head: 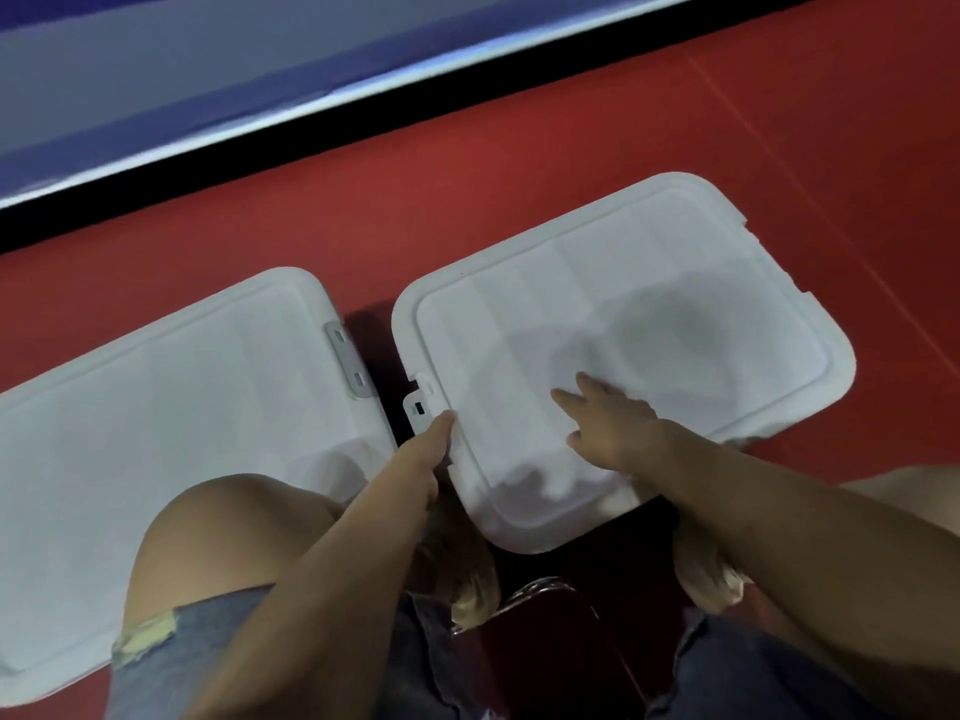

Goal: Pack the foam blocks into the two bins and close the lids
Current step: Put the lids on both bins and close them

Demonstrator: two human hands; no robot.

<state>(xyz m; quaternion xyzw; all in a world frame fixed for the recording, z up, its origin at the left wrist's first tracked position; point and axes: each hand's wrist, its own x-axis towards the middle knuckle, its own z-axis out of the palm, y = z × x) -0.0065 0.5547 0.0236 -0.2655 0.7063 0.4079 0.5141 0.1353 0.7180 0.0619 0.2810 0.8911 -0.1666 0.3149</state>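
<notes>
Unlabelled white lids (623, 314) under hands (613, 423)

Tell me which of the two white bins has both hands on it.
The right bin: the right hand lies flat on its lid and the left hand is at its side latch. The left bin is untouched.

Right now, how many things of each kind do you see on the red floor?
White bin lids, both closed: 2, left lid and right lid
Latches in view: 2, grey latch and white latch
Foam blocks in view: 0
Total: 4
</notes>
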